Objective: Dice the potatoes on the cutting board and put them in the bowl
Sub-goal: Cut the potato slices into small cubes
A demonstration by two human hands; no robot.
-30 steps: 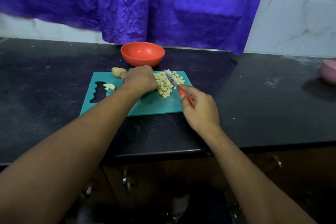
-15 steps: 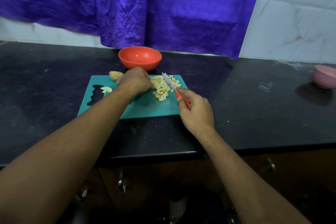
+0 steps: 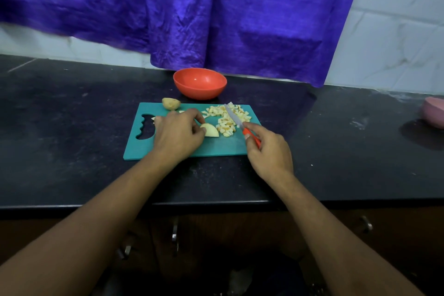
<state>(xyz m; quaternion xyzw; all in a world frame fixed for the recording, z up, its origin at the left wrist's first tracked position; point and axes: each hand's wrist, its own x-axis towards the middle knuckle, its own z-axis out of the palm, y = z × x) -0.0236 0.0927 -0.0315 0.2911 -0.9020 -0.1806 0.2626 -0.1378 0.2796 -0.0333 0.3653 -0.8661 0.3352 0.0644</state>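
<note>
A teal cutting board (image 3: 216, 146) lies on the black counter. A pile of diced potato (image 3: 228, 118) covers its far right part. My left hand (image 3: 179, 133) pinches a pale potato wedge (image 3: 211, 130) lying flat at the board's middle. My right hand (image 3: 270, 151) grips the red handle of a small knife (image 3: 234, 116), whose blade lies across the diced pile. An uncut potato piece (image 3: 171, 103) sits at the board's far left edge. The orange bowl (image 3: 200, 83) stands just behind the board and looks empty.
A pink bowl (image 3: 434, 113) sits at the counter's far right. A purple curtain (image 3: 192, 12) hangs over the tiled wall behind. The counter's front edge (image 3: 216, 203) runs below my wrists, with cabinet handles underneath.
My left hand has drawn back from the diced pile toward the board's middle, bringing a potato wedge with it. The knife hand has barely moved.
</note>
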